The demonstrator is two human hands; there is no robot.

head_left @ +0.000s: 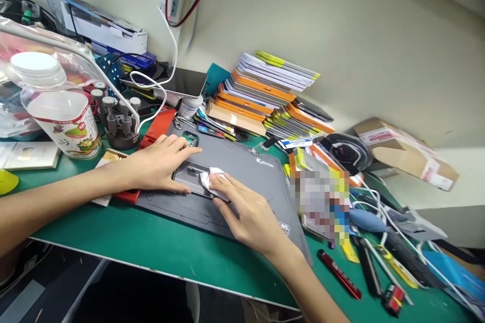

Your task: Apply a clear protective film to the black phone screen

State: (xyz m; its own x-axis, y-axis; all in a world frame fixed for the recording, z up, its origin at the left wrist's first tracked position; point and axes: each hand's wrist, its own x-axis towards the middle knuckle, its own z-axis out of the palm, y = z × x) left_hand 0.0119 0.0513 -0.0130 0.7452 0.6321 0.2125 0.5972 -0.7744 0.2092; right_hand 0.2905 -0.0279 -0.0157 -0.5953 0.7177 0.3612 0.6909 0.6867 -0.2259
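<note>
A dark-rimmed phone [191, 177] with a greyish inner surface lies flat on a grey work mat [242, 161]. My left hand [161, 164] grips its left end, thumb along the near edge and fingers at the far side. My right hand [246, 207] pinches a crumpled white wipe [214, 177] and presses it on the right part of the phone. The fingers and the wipe hide that end of the phone. Just beyond my left fingers, a recess in the mat [190, 139] holds small metal parts.
A stack of boxed phone parts [261, 91] leans at the back wall. To the left stand a plastic jar [62, 111] and a screwdriver holder [117, 121]. A red tool [339, 273], a yellow cutter [397, 265] and cables lie right. The green table's front edge [151, 267] runs below my hands.
</note>
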